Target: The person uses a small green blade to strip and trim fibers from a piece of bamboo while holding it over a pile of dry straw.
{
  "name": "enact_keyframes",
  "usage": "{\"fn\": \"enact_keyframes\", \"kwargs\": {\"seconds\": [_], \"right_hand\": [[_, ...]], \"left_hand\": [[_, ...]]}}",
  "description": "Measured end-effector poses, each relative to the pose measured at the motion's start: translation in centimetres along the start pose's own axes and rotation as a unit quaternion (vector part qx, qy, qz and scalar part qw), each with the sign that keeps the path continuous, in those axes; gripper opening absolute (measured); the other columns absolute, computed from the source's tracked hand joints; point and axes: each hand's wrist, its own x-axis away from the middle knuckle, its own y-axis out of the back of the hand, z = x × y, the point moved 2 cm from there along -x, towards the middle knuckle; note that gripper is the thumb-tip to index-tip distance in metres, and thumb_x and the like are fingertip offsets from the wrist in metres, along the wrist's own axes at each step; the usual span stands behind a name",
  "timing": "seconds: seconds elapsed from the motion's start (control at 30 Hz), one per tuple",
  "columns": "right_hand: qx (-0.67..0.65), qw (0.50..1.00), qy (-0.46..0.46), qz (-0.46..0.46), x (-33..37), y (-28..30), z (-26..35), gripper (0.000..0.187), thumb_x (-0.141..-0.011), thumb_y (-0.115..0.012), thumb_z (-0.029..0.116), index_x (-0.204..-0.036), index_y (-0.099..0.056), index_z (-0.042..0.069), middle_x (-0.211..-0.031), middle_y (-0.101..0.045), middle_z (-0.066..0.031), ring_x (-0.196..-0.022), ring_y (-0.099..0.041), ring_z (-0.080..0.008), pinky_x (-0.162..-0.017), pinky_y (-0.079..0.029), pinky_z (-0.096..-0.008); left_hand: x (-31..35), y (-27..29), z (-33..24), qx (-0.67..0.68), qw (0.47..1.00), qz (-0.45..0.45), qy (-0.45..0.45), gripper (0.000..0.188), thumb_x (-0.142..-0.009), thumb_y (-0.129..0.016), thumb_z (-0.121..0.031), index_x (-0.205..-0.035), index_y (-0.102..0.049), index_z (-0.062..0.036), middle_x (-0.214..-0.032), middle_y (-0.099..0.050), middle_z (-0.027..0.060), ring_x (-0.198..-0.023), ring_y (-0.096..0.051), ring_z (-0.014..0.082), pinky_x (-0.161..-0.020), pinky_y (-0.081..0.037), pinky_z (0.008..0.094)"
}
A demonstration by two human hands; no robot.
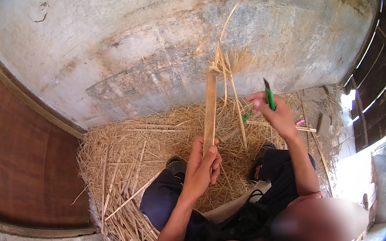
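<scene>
My left hand (201, 168) is closed around the near end of a flat bamboo strip (210, 111), which slants up and away from me. At its far end, thin peeled slivers (221, 51) curl upward and hang down, with a bushy tuft of fine fibres (241, 60) beside them. To the right, apart from the bamboo, my right hand (275, 115) grips a green utility knife (271, 100). Its dark blade is out and points upward.
Straw-like shavings (132, 138) cover the floor, with loose split strips (123, 217) at left. A small green object (247, 116) lies near my right foot. Ahead stands a stained wall (155, 52); a brown panel (21, 153) is at left, dark slats (375, 82) at right.
</scene>
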Motion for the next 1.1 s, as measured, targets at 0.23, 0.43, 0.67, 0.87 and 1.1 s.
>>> {"fn": "enact_keyframes", "kwargs": {"seconds": [0.23, 0.43, 0.67, 0.87, 1.1], "right_hand": [[-0.145, 0.986, 0.030, 0.075, 2.4, -5.7, 1.3, 0.021, -0.107, -0.075, 0.014, -0.123, -0.077, -0.001, -0.103, -0.079, -0.0043, -0.095, -0.073, -0.0112, -0.084, -0.059, -0.0300], [-0.156, 0.987, 0.011, 0.047, 2.1, -5.8, 0.2, 0.016, -0.105, -0.078, 0.011, -0.115, -0.075, -0.001, -0.098, -0.078, -0.0007, -0.090, -0.069, -0.0062, -0.080, -0.056, -0.0266], [-0.143, 0.989, -0.002, -0.026, 1.6, -3.7, -0.2, 0.017, -0.104, -0.078, 0.014, -0.114, -0.075, 0.001, -0.096, -0.075, 0.0007, -0.085, -0.065, -0.0057, -0.075, -0.052, -0.0262], [0.078, 0.987, 0.140, -0.012, 2.5, -3.6, 1.4, 0.023, -0.102, -0.078, 0.017, -0.116, -0.070, 0.001, -0.098, -0.070, -0.0075, -0.084, -0.069, -0.0153, -0.074, -0.053, -0.0339], [0.215, 0.926, 0.307, 0.037, 3.5, -5.4, 1.3, 0.027, -0.098, -0.082, 0.024, -0.115, -0.071, 0.006, -0.096, -0.072, -0.0119, -0.079, -0.074, -0.0325, -0.066, -0.056, -0.0421]], "left_hand": [[-0.2, -0.8, 0.7, -0.028, 0.998, 0.063, 0.001, 0.027, -0.120, -0.052, -0.028, -0.138, -0.049, -0.0086, -0.081, -0.048, -0.0011, -0.056, -0.044, 0.0059, -0.050, -0.039, 0.0245], [-0.2, -1.0, 1.2, -0.120, 0.987, 0.105, -0.018, 0.034, -0.120, -0.051, -0.028, -0.143, -0.049, -0.0032, -0.081, -0.051, -0.0014, -0.060, -0.049, 0.0066, -0.055, -0.043, 0.0253], [0.3, -0.5, 0.4, -0.088, 0.981, 0.161, 0.066, 0.032, -0.122, -0.045, -0.030, -0.136, -0.056, -0.0031, -0.082, -0.048, -0.0039, -0.064, -0.046, 0.0056, -0.057, -0.041, 0.0237], [-0.1, 0.2, 1.8, -0.173, 0.983, 0.034, -0.053, 0.030, -0.122, -0.044, -0.031, -0.125, -0.059, -0.0052, -0.082, -0.047, -0.0046, -0.067, -0.045, 0.0056, -0.061, -0.040, 0.0244], [-0.2, 0.0, 0.9, -0.242, 0.964, -0.041, -0.105, 0.025, -0.120, -0.048, -0.021, -0.122, -0.060, -0.0003, -0.082, -0.059, 0.0086, -0.071, -0.057, 0.0185, -0.068, -0.047, 0.0375]]}}
